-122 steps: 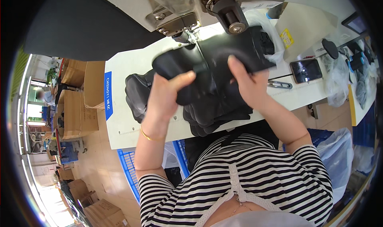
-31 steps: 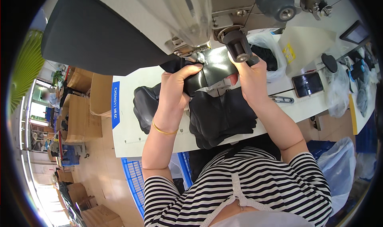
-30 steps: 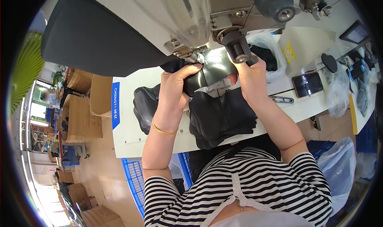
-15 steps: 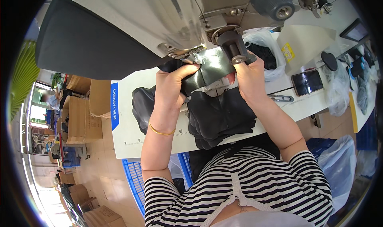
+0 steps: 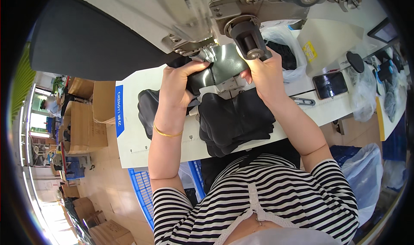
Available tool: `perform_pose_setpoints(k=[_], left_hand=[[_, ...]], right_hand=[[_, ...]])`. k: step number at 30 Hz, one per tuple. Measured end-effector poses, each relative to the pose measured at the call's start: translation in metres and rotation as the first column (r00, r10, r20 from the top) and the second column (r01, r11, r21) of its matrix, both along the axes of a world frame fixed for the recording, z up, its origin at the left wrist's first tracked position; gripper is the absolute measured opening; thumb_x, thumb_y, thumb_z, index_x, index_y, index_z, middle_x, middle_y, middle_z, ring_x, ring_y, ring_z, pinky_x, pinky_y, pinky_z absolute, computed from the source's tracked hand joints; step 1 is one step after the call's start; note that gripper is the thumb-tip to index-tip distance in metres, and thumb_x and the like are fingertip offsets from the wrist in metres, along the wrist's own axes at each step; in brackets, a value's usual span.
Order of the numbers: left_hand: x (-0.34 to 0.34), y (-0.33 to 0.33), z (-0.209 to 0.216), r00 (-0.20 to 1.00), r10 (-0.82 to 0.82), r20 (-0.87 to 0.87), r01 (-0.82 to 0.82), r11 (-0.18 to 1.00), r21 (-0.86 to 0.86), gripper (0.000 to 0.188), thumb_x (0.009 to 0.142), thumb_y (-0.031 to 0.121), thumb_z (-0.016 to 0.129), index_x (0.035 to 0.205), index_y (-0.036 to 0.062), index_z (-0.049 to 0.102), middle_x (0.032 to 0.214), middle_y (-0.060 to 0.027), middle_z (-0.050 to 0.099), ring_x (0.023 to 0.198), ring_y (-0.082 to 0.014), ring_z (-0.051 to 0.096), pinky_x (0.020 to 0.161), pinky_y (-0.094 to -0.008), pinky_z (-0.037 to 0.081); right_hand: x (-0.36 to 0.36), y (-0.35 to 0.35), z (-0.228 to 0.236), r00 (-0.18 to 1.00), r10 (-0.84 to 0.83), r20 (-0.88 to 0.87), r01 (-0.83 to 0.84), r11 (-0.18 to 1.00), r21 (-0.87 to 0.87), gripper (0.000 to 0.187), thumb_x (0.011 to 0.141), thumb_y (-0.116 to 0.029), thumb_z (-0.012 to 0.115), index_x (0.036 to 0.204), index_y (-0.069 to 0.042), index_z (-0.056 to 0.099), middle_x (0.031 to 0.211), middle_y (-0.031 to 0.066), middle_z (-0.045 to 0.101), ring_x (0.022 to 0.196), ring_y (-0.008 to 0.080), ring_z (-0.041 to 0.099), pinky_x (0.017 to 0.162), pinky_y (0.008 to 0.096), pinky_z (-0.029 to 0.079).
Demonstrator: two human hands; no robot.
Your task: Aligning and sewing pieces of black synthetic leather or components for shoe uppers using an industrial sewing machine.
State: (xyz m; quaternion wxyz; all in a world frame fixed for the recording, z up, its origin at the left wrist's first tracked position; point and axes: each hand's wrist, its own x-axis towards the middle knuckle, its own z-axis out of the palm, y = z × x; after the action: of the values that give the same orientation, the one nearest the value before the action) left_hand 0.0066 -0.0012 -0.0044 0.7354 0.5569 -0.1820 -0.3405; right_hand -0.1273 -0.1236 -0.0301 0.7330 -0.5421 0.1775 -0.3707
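Both hands are closed on a glossy black leather-like piece [image 5: 226, 66], which lies under the head of a sewing machine [image 5: 189, 12] at the far side of the worktop [image 5: 133, 139], its surface catching a bright patch of light. The left hand [image 5: 175, 84] pinches the left part of it, thumb flat on top close beside the presser foot [image 5: 206, 55] (a thin gold bangle [image 5: 167, 134] circles that wrist). The right hand [image 5: 267, 79] grips the right end, thumb above and fingers curled below, just beside a black cylindrical fitting [image 5: 250, 41] that hangs from the machine and hides a little of the grip. A seam line runs down the piece between the two hands. Nearer, a stack of black pieces [image 5: 237, 120] sits at the near edge of the worktop between the forearms, and a second black stack [image 5: 148, 109] lies to its left, partly behind the left forearm. To the right of the right wrist lie grey thread snips [image 5: 304, 101], with a dark touchscreen device [image 5: 330, 85] farther right. Beyond that hand, a clear plastic bag [image 5: 297, 70] holds black material. Below the near left edge stands a blue slatted crate [image 5: 141, 182].
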Motion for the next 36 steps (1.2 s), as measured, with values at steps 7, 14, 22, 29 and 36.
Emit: perform_pose_setpoints(k=[7, 14, 22, 29, 36], left_hand=[[-0.003, 0.002, 0.002, 0.999, 0.040, -0.024, -0.039, 0.999, 0.029, 0.012, 0.075, -0.008, 0.063, 0.087, -0.0107, 0.065, 0.086, -0.0149, 0.066, 0.074, -0.0203, 0.066, 0.067, -0.0310, 0.056], [-0.004, 0.005, -0.006, 0.983, 0.028, -0.183, -0.054, 0.989, -0.136, 0.015, 0.082, -0.003, 0.059, 0.096, -0.0096, 0.062, 0.092, -0.0135, 0.065, 0.080, -0.0208, 0.065, 0.072, -0.0310, 0.055], [-0.023, 0.016, -0.022, 0.977, 0.209, -0.045, -0.214, 0.960, -0.182, 0.022, 0.090, 0.007, 0.057, 0.111, 0.0012, 0.057, 0.102, -0.0089, 0.064, 0.091, -0.0192, 0.064, 0.077, -0.0340, 0.055], [-0.033, 0.061, -0.055, 0.973, 0.217, 0.082, -0.186, 0.939, -0.289, 0.015, 0.090, 0.007, 0.059, 0.105, 0.0078, 0.062, 0.099, -0.0025, 0.065, 0.088, -0.0157, 0.064, 0.075, -0.0305, 0.055], [-0.021, 0.086, -0.053, 0.880, 0.451, 0.151, -0.415, 0.883, -0.217, 0.020, 0.087, 0.010, 0.066, 0.105, 0.0001, 0.065, 0.099, -0.0033, 0.065, 0.088, -0.0112, 0.059, 0.079, -0.0246, 0.047]], right_hand=[[0.004, -0.003, -0.002, 0.999, -0.028, -0.037, 0.028, 0.999, -0.017, 0.019, 0.090, -0.017, 0.060, 0.091, 0.002, 0.063, 0.061, 0.0023, 0.057, 0.045, 0.0059, 0.051, 0.040, 0.0200, 0.037], [0.002, -0.004, -0.003, 0.999, -0.019, -0.032, 0.018, 1.000, -0.024, 0.019, 0.090, -0.018, 0.061, 0.090, 0.001, 0.063, 0.062, 0.0018, 0.058, 0.044, 0.0063, 0.051, 0.040, 0.0198, 0.037], [-0.014, 0.014, -0.007, 1.000, -0.020, -0.011, 0.019, 0.999, -0.029, 0.022, 0.092, -0.020, 0.058, 0.092, 0.002, 0.060, 0.065, 0.0027, 0.058, 0.045, 0.0071, 0.051, 0.041, 0.0200, 0.038], [-0.027, 0.042, -0.042, 0.999, 0.037, 0.021, -0.036, 0.997, -0.064, 0.027, 0.095, -0.025, 0.055, 0.085, 0.000, 0.056, 0.065, -0.0012, 0.049, 0.053, 0.0050, 0.045, 0.043, 0.0216, 0.042], [-0.016, 0.050, -0.059, 0.988, 0.144, -0.053, -0.152, 0.971, -0.183, 0.025, 0.092, -0.024, 0.058, 0.090, 0.001, 0.057, 0.068, 0.0030, 0.055, 0.058, 0.0088, 0.052, 0.053, 0.0243, 0.047]])
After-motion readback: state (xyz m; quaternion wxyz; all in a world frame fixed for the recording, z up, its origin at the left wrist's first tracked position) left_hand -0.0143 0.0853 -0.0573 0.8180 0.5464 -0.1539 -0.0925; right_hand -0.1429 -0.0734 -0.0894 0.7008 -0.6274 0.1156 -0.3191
